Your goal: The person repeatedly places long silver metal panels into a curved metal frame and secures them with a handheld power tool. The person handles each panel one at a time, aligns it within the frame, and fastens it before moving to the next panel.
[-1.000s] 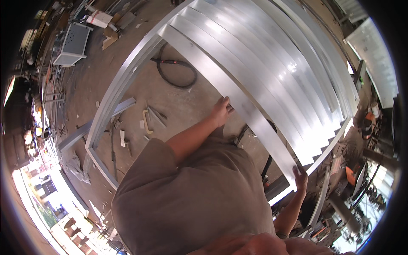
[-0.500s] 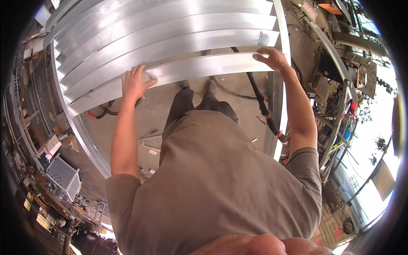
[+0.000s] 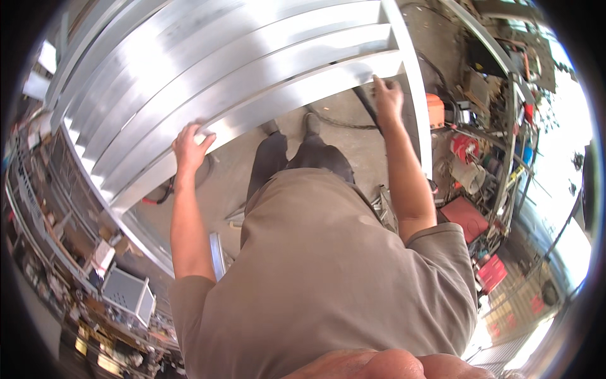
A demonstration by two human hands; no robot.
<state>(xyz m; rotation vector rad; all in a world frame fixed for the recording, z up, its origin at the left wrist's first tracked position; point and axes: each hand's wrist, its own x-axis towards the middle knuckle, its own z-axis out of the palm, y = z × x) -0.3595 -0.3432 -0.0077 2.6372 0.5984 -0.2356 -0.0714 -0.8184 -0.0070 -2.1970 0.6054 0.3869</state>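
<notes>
A large frame of silvery metal slats spans the upper half of the view. Its nearest slat (image 3: 297, 95) runs from the left side rail up to the right side rail (image 3: 413, 76). My left hand (image 3: 191, 150) grips this slat left of its middle, with the thumb on the near face and the fingers over the upper edge. Close to the slat's right end is my right hand (image 3: 389, 101), just under the lower edge. One fingertip reaches up to that edge; the other fingers are curled and blurred, so their hold is unclear.
Below the slats, my legs and shoes (image 3: 312, 124) stand on the concrete floor, with a dark cable (image 3: 350, 126) nearby. An orange case (image 3: 435, 110) and a red bucket (image 3: 464, 148) sit beyond the right rail. A grey metal box (image 3: 128, 295) stands among clutter at the left.
My right hand has moved down and slightly left from the slat's right end. That end now sits against the right rail. My left hand still holds the slat; the whole view has shifted.
</notes>
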